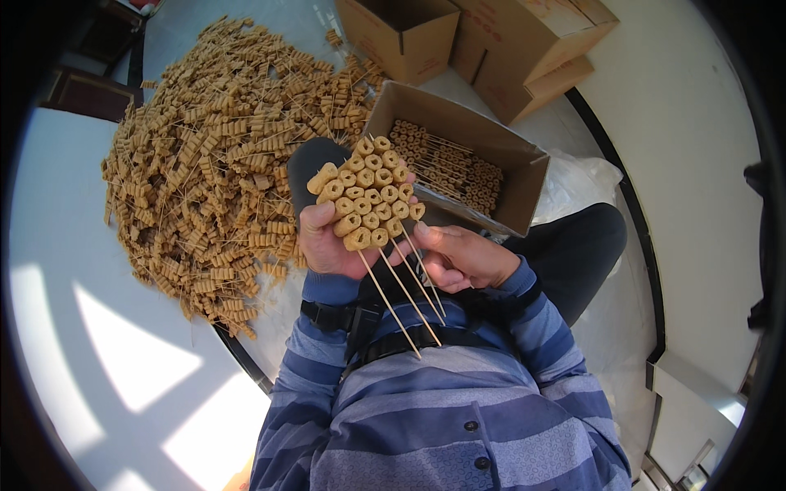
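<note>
- Left hand (327, 241): grip closed around a bundle of skewers (368, 192), held up in front of the chest; the fingers wrap the bundle just below the food.
- Skewers: tan ring-shaped pieces are stacked at the upper end; the bare sticks (401, 295) run down and to the right toward the striped shirt (458, 409). The long axis is near upright, tilted slightly.
- Right hand (463, 258): fingers curled, fingertips touching the sticks just below the food; cannot tell whether they pinch a stick.
- Open cardboard box (508, 155), just behind the hands: holds skewers laid in rows.
- Loose pile of skewers (213, 164): heaped on the pale tabletop (57, 245), to the left.
- Further cardboard boxes (491, 41): beyond the open box.
</note>
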`<state>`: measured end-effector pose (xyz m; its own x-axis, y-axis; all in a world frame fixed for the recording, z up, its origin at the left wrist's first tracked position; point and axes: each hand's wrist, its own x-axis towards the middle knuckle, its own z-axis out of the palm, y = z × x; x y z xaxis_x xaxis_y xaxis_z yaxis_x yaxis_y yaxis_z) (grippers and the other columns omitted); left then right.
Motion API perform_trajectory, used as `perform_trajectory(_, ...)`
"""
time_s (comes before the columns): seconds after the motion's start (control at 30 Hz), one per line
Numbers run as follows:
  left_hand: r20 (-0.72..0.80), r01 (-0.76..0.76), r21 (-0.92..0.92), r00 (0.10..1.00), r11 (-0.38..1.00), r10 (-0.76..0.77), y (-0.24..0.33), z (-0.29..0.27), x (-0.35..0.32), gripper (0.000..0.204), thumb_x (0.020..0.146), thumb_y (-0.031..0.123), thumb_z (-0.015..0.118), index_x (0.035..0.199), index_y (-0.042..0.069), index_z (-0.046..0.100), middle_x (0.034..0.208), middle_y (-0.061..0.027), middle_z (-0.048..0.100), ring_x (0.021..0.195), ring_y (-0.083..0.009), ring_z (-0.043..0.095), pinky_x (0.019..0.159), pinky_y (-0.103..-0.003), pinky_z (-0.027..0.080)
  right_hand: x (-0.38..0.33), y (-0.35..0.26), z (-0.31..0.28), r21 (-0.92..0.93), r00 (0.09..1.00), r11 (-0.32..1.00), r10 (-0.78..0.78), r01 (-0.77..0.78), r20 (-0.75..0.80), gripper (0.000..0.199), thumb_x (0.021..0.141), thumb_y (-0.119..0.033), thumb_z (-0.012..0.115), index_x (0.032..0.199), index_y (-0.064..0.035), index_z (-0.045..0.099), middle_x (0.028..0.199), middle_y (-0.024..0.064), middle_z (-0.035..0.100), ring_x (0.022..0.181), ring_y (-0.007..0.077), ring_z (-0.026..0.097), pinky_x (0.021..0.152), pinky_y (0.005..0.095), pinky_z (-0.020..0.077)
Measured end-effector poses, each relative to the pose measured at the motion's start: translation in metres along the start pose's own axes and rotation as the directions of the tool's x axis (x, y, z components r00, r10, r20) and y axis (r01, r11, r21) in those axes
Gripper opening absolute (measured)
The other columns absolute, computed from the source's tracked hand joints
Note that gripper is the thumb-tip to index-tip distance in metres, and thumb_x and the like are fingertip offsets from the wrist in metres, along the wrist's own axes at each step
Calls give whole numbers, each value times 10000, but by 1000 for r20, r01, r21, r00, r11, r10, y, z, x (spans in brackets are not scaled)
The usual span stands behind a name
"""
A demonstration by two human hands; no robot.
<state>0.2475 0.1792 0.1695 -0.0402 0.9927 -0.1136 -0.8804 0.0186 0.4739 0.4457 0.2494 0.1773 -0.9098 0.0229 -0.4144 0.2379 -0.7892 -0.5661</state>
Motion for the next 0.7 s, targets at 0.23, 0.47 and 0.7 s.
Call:
perform_trajectory(0.23, -33, 69, 77, 997, 995, -66, -3, 5, 10, 914, 771, 447, 621, 1490, -31, 320, 1402, -276, 496, 1266, -440, 532, 1054, -554, 474, -1, 7, -11, -19, 999, 999, -44, 44, 0, 674, 1070, -543, 290, 1369, 36, 465, 597, -30, 485, 481, 66, 438, 462, 200, 387)
perform_trajectory(0.47, 126, -14, 511, 990, 859, -58, 36, 48, 74, 883, 820, 365, 646, 1507, -47, 272, 1450, -254, 458, 1279, -402, 524, 1112, -519, 416, -78, 12, -55, -384, 937, 922, -176, 50, -301, 581, 1063, -446, 441, 1449, -12, 427, 1039, 74, 649, 933, 140, 636, 854, 278, 549)
perform_trajectory(0.7, 272, -381, 911, 842, -157, -466, -21, 76, 188, 997, 739, 359, 707, 1544, 40, 213, 1463, -206, 380, 1323, -369, 427, 1096, -468, 398, -179, 9, -102, -270, 769, 892, -450, 363, -453, 477, 1066, -333, 476, 1418, -11, 480, 1018, 84, 682, 935, 151, 669, 827, 274, 546)
